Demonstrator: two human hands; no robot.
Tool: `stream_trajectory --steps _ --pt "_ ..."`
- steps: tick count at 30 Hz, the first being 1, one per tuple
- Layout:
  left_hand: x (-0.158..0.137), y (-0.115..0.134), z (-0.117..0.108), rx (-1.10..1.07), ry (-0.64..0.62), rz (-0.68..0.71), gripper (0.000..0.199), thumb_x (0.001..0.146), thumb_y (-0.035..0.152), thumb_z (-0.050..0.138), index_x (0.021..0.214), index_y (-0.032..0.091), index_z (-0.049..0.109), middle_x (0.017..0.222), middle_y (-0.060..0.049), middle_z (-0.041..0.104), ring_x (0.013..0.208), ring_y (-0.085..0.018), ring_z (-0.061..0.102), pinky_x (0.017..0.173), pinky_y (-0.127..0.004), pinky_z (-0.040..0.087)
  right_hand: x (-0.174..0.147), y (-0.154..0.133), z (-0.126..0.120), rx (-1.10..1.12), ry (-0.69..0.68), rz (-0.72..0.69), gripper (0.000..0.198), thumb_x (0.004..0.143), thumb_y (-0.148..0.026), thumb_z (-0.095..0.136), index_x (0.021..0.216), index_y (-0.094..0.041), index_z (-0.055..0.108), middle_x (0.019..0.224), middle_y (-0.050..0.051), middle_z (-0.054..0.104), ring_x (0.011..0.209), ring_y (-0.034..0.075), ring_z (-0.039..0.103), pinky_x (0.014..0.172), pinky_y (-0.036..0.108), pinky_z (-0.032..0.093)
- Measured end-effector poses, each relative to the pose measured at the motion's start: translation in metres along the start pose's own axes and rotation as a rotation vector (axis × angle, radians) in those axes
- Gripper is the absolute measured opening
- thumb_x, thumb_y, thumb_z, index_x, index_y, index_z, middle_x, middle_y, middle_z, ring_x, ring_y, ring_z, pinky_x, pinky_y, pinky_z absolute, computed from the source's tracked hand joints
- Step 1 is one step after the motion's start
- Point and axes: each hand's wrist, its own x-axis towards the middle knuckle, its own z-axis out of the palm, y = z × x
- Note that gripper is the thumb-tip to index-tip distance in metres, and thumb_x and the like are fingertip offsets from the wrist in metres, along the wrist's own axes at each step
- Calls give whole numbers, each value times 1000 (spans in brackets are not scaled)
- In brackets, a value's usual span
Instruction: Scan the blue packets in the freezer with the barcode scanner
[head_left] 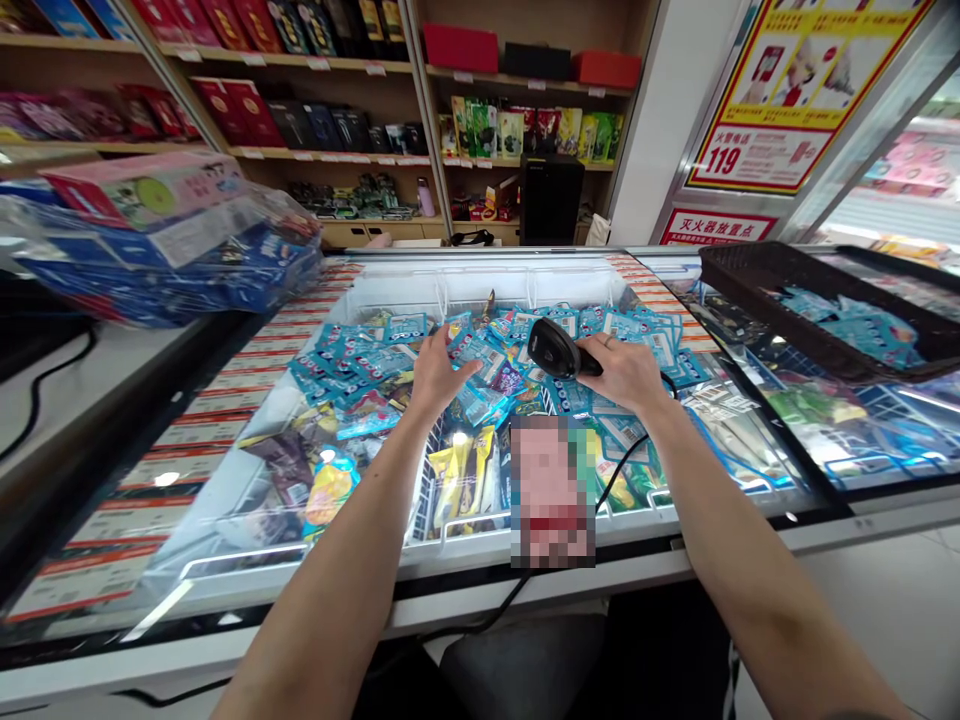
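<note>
In the middle of the glass freezer top, many small blue packets lie in a loose, overlapping spread. My left hand rests at the packets with thumb and fingers apart, nearest to the blue packets beside its thumb. A black barcode scanner is gripped by its handle in my right hand, its head pointing left over the packets. From the handle a black cord runs down past the freezer's front edge. Among the blue packets a small purple packet shows between my hands.
A dark brown basket holding more blue packets stands at right. Plastic-wrapped boxes are stacked at left. Yellow ice-cream packs lie inside the freezer. Shelves of goods line the back, with wall signs at right.
</note>
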Motion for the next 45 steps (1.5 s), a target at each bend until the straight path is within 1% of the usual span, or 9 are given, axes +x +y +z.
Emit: stream_trajectory --steps 3,7,10,14,17,23,26,33,45 --pt "2 -6 1 -142 13 -25 61 70 45 66 123 20 48 118 -11 55 113 -27 51 91 -41 44 0 -1 0 7 -3 -15 34 84 -41 53 112 -23 60 99 4 66 80 18 60 58 28 32" --pt "2 -9 2 -342 83 -88 54 72 43 65 116 19 46 112 -8 57 97 -20 58 78 -34 48 0 -2 1 31 7 -47 34 84 -40 53 113 -23 59 99 4 66 81 17 60 59 27 32" --pt "2 -9 3 -491 160 -140 55 69 43 68 111 19 41 100 -5 59 82 -15 58 70 -30 48 0 -2 0 33 25 -63 34 85 -42 52 112 -23 59 97 4 66 79 18 60 59 27 31" --pt "3 -8 4 -625 158 -150 47 68 45 68 97 21 39 77 3 53 66 -11 54 62 -25 45 0 -4 -1 44 35 -89 34 86 -42 51 112 -22 59 98 4 66 79 18 60 59 27 31" --pt "3 -6 4 -629 142 -143 45 67 45 68 94 21 40 75 4 53 66 -11 55 63 -25 45 0 -5 0 50 30 -102 35 86 -41 52 113 -22 59 98 5 66 79 18 60 60 27 30" --pt "3 -6 3 -606 55 -78 54 72 44 64 114 20 40 96 -4 63 84 -17 63 76 -32 49 0 -8 1 59 22 -140 34 86 -42 51 112 -21 59 98 5 66 76 17 60 60 27 29" --pt "3 -4 3 -514 28 -24 44 74 44 61 109 20 47 100 -5 64 90 -18 63 79 -33 49 1 -9 1 65 5 -147 34 87 -42 49 112 -20 59 98 6 66 75 17 60 59 27 29" --pt "0 0 2 -301 25 -25 37 75 43 61 104 20 52 91 -3 64 81 -18 61 70 -31 46 1 -10 2 53 26 -149 34 87 -43 49 111 -21 59 96 5 67 73 17 59 59 28 28" --pt "0 -3 4 -285 16 -7 36 76 46 59 102 21 51 86 -3 63 76 -18 60 67 -31 45 1 -13 0 54 13 -175 34 88 -44 49 111 -21 58 99 5 67 74 17 59 61 28 32"
